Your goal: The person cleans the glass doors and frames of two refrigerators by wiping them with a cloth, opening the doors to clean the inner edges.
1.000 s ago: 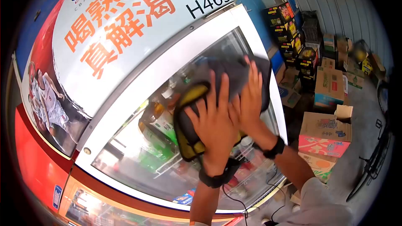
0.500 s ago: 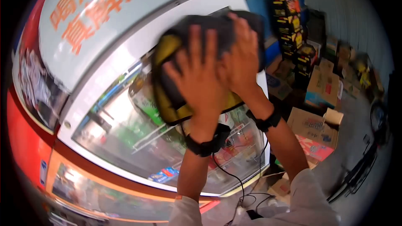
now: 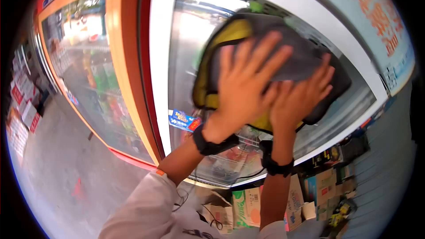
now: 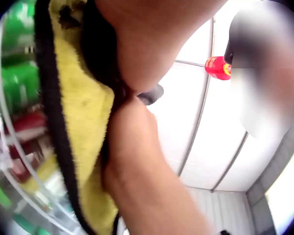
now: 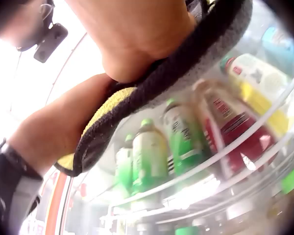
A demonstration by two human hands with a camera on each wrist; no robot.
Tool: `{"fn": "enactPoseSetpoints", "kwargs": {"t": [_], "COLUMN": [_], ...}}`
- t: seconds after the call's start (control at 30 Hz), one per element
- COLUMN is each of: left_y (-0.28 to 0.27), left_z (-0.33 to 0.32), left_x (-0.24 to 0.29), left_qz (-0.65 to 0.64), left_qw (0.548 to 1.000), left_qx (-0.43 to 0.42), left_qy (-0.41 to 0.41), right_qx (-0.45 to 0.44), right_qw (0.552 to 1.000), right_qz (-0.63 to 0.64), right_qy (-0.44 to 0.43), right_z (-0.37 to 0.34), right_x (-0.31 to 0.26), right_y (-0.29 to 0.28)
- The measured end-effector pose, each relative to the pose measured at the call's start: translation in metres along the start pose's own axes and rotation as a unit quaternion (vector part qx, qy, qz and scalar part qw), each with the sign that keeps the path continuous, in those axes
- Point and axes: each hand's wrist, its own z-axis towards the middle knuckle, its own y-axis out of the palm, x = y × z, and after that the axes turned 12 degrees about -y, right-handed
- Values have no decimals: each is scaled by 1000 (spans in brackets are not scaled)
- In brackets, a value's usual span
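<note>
A grey cloth with yellow underside and black edging (image 3: pixel 287 31) lies against the glass door (image 3: pixel 186 48) of a white-framed fridge. My left hand (image 3: pixel 245 84) presses flat on the cloth, fingers spread. Beside it, at the right, my right hand (image 3: pixel 299 99) also presses on the cloth with its fingers extended. In the left wrist view the yellow side of the cloth (image 4: pixel 83 117) shows under the hand. The right wrist view has the cloth's dark edge (image 5: pixel 161 78) below the hand, with bottles (image 5: pixel 149 156) behind the glass.
An orange-framed fridge (image 3: pixel 116 40) stands at the left. Cardboard boxes (image 3: pixel 321 186) are on the floor at the lower right, and more boxes (image 3: pixel 26 97) are at the far left. A cable (image 3: pixel 214 219) hangs near the body. Wire racks (image 5: pixel 225 156) are inside the fridge.
The head view has swung and tilted, bringing the orange-framed fridge upright at the left. Both hands and the cloth have shifted over the door; the hands stay spread on the cloth.
</note>
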Motion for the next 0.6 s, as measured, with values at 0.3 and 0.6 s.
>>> {"fn": "enactPoseSetpoints", "kwargs": {"t": [0.3,0.6], "left_y": [2,-57], "left_z": [-149,-50], "left_x": [-74,-129], "left_qz": [15,-13], "left_qw": [985,999], "left_qx": [-161,-19], "left_qy": [-55,-45], "right_qx": [-27,-32], "right_qw": [991,999], "right_qz": [107,36], "right_qy": [82,-4], "right_z": [-133,-9], "right_x": [-77,-140], "right_y": [27,50]}}
